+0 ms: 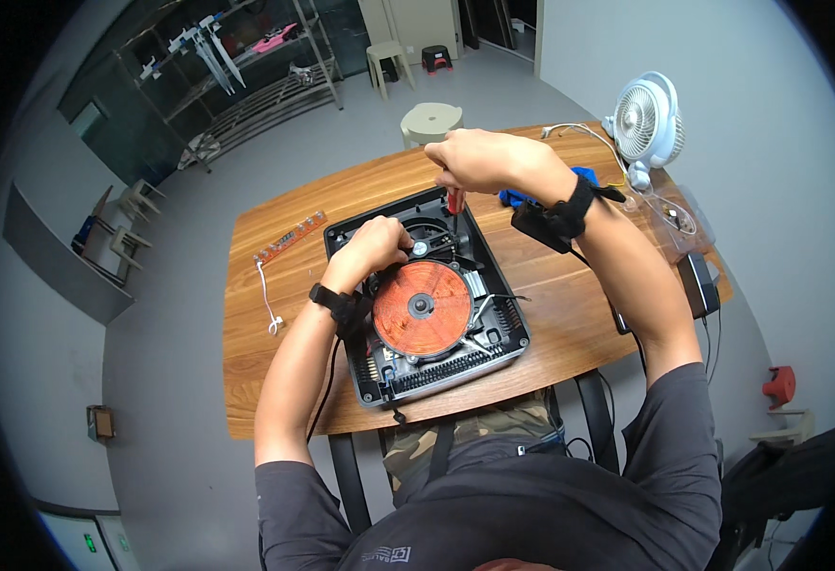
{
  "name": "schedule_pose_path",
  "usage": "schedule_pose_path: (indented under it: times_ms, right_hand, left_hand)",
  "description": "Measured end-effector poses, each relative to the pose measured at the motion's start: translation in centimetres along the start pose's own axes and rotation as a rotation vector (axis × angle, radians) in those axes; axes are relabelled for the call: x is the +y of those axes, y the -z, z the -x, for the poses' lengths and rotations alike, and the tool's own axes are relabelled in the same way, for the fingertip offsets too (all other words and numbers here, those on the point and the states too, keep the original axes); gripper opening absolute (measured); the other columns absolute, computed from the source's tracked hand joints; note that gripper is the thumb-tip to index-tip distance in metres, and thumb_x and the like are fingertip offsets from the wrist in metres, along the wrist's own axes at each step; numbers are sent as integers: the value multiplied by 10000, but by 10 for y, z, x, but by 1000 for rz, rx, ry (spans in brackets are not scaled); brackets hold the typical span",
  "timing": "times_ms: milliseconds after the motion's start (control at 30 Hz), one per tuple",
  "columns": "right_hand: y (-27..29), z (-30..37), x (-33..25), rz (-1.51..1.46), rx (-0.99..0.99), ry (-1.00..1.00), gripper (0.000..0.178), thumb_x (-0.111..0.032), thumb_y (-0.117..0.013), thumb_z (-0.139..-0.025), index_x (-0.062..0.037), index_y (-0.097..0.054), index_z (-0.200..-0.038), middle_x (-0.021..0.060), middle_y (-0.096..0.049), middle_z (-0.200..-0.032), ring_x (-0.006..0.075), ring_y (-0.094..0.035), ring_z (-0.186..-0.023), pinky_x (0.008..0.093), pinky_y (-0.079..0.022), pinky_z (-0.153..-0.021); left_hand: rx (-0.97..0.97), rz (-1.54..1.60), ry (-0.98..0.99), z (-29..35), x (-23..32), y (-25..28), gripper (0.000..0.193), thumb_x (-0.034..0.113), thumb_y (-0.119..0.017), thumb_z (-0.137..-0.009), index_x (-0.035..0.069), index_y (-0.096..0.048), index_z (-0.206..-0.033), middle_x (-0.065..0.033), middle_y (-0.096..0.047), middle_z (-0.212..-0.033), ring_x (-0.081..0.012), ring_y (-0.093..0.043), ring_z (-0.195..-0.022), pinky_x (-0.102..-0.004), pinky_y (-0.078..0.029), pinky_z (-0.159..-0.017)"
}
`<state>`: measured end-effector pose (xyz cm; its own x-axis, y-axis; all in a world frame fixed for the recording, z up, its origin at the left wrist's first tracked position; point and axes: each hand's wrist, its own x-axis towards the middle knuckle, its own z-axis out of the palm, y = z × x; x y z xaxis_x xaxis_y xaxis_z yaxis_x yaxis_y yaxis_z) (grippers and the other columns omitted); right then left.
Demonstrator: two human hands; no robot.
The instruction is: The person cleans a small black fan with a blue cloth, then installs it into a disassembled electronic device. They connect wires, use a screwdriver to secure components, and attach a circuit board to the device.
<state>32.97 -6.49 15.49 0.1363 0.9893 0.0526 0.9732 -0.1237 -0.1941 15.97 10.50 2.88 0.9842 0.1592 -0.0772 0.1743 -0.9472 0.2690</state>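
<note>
My right hand [475, 160] is wrapped around a screwdriver [454, 203] with a red handle, and the screwdriver points down into the far end of the black case [497, 273]. I can't tell if its tip sits in a screw. My left hand [374, 246] has its fingers down at the edge of the round fan [420, 248], but I can't see if they pinch it or just press on it. The two hands are near each other but apart. The open case lies on the wooden table [565, 281], right in front of me, with the big orange coil [444, 319] in it.

I worry most about a slip. If I lean the screwdriver over, its tip could jump and poke the fan or my left fingers, since they are so near. If I push too hard, the case could slide. A small screw could drop under the coil and hide. The loose wires [486, 299] by the coil could get snagged and pulled.
</note>
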Motion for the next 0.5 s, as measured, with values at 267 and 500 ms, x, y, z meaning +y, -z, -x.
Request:
schedule_pose_path:
  times_ms: [267,500]
  right_hand:
    - [-4,3,-7,135,81,-49,402,-341,-546,-1002,19,-693,-904,238,-720,-841,426,-712,-858,502,-573,-814]
    - [-2,3,3,38,5,31,381,-349,-573,-983,25,-648,-992,234,-726,-890,431,-709,-912,504,-565,-825]
  left_hand:
    - [-15,13,29,1,-3,-1,317,116,-815,-742,53,-790,-1052,-182,-754,-971,-342,-724,-924,-399,-572,-846]
    - [-13,-13,-14,-3,-1,-1,290,131,-809,-753,46,-788,-1029,-192,-746,-941,-355,-717,-900,-409,-566,-825]
